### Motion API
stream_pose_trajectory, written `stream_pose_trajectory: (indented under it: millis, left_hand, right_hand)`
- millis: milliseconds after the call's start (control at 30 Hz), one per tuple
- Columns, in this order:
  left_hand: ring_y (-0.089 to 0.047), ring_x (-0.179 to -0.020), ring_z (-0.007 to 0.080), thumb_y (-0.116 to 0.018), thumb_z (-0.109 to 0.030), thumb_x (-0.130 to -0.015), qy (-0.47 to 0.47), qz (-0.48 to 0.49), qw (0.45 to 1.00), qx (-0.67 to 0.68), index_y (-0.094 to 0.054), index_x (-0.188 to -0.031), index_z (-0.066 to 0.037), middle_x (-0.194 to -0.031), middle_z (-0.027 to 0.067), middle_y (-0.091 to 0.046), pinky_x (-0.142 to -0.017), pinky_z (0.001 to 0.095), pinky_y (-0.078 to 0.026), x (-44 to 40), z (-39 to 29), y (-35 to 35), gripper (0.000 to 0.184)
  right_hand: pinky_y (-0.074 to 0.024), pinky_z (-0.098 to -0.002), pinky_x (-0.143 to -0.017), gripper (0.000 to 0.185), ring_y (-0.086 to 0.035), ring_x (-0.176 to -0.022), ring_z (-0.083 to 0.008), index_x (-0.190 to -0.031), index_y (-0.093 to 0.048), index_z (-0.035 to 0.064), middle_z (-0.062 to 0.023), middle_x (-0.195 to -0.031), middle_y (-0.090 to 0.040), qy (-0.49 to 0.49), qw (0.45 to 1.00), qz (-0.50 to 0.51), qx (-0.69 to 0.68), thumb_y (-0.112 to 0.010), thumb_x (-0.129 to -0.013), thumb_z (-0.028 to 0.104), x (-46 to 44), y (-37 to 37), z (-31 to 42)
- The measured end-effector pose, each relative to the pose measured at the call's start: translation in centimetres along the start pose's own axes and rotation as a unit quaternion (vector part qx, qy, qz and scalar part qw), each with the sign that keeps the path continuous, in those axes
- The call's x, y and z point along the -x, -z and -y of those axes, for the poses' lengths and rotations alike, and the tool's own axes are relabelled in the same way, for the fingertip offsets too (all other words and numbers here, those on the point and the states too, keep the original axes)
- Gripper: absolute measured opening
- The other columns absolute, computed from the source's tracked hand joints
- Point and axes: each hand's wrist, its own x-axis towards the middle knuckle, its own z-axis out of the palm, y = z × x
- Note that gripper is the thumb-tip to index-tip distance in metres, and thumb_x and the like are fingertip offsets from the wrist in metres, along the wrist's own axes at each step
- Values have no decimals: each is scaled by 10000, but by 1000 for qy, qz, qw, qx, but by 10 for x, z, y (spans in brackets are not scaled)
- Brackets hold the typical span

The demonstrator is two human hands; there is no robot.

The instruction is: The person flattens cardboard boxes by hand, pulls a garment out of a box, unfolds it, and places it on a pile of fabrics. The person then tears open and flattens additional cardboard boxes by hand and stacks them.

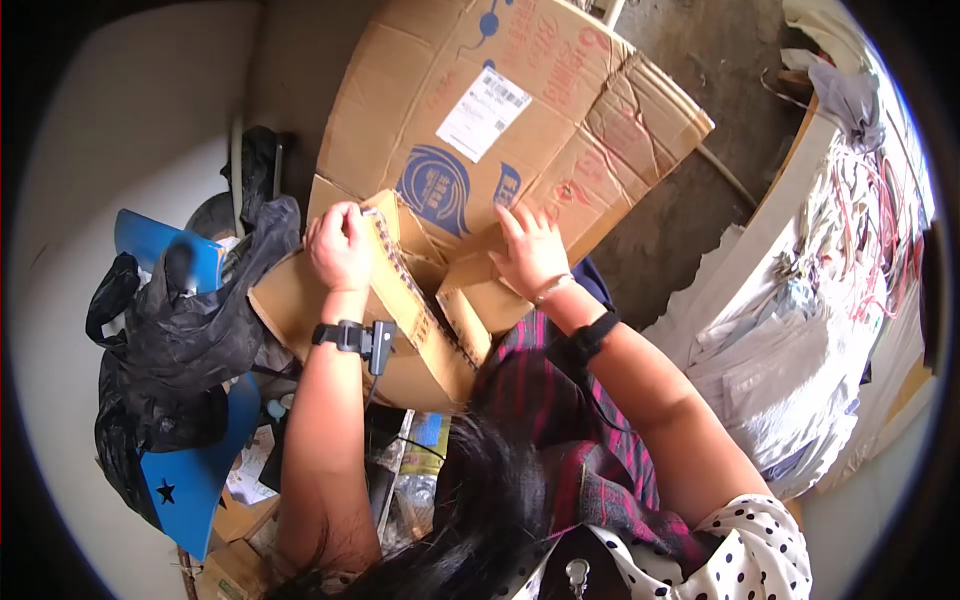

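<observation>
A brown cardboard box (400, 110) with blue and red print lies in front of me, a white label (484, 114) on its large upper panel. Nearer my lap, its folded flaps (418, 335) stand apart, with a ragged corrugated edge showing. My left hand (340, 247) is closed at the top of the left flap, fingers curled over the cardboard. My right hand (532, 250) rests on the right side of the box with its fingers spread against the cardboard. Its thumb side lies near the gap between the flaps; what is under the palm is hidden.
Black plastic bags (185, 335) and blue sheets (205, 470) are heaped at the left. On the right, a large white sack (780, 370) stands beside a pile of pale strips and reddish strings (860, 230). Bare grey floor (660, 220) shows beyond the box.
</observation>
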Motion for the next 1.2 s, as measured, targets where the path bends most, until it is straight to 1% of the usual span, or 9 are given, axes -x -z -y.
stream_pose_trajectory:
  millis: [33,100,167,233,300,567,733,900,1200]
  left_hand:
    - [-598,-773,281,-596,-247,-844,3,9,1000,-2,-646,-832,-123,-780,64,-651,-711,396,-453,1,-1,-1,135]
    - [-592,-730,256,-602,-253,-850,-1,13,1000,-12,-663,-844,-115,-755,58,-646,-681,378,-453,-2,-4,-2,151]
    - [-596,-747,246,-598,-263,-853,13,12,1000,-8,-664,-846,-124,-759,46,-649,-696,374,-449,-2,-6,-6,154]
    - [-600,-764,238,-604,-271,-848,-3,-5,1000,-25,-666,-843,-134,-762,31,-653,-710,370,-445,0,-6,-6,150]
    - [-605,-789,257,-594,-268,-836,16,3,1000,-12,-649,-833,-161,-785,32,-655,-755,397,-436,2,-6,-3,120]
    - [-597,-768,232,-581,-252,-828,-15,-52,998,38,-643,-809,-167,-772,12,-650,-733,381,-425,9,-7,-10,107]
    - [-591,-749,226,-577,-242,-830,-21,-77,996,45,-636,-803,-169,-760,-6,-643,-716,381,-420,18,-5,-10,98]
    - [-607,-805,217,-595,-243,-835,0,-51,998,26,-661,-849,-160,-802,11,-662,-763,361,-434,12,0,-11,106]
    - [-635,-722,223,-610,-182,-825,25,-66,996,51,-671,-873,-100,-795,69,-670,-668,340,-491,-3,4,-20,113]
  right_hand:
    - [-421,-424,-916,338,-583,-992,-345,-1084,-578,82,-135,-940,-655,100,984,-131,69,-585,-754,154,-9,8,16]
    - [-328,-414,-1021,382,-417,-1238,-289,-1081,-597,78,-91,-1053,-632,240,960,-33,142,-599,-709,164,-10,0,42]
    - [-342,-401,-1011,205,-471,-1168,-308,-895,-679,52,-123,-1047,-629,443,853,246,125,-584,-749,160,3,-33,71]
    - [-340,-377,-1014,166,-542,-1079,-290,-821,-710,88,-95,-973,-656,582,776,229,78,-598,-740,180,18,-41,79]
    - [-366,-320,-945,168,-530,-1086,-198,-865,-725,131,3,-968,-671,555,709,398,175,-619,-765,214,24,-66,80]
    - [-319,-428,-982,272,-504,-1097,-192,-1017,-710,167,18,-1063,-643,492,637,410,429,-561,-838,307,86,-82,73]
    - [-450,-438,-779,266,-517,-1084,-196,-1013,-696,137,-10,-1117,-603,281,705,605,241,-606,-802,272,78,-101,55]
    - [-441,-375,-768,192,-486,-1078,-173,-909,-680,127,12,-1017,-547,272,824,452,209,-638,-738,205,100,-85,33]
    - [-253,-551,-1054,223,-383,-1219,-180,-922,-697,136,4,-1147,-518,283,864,394,136,-640,-711,182,114,-50,10]
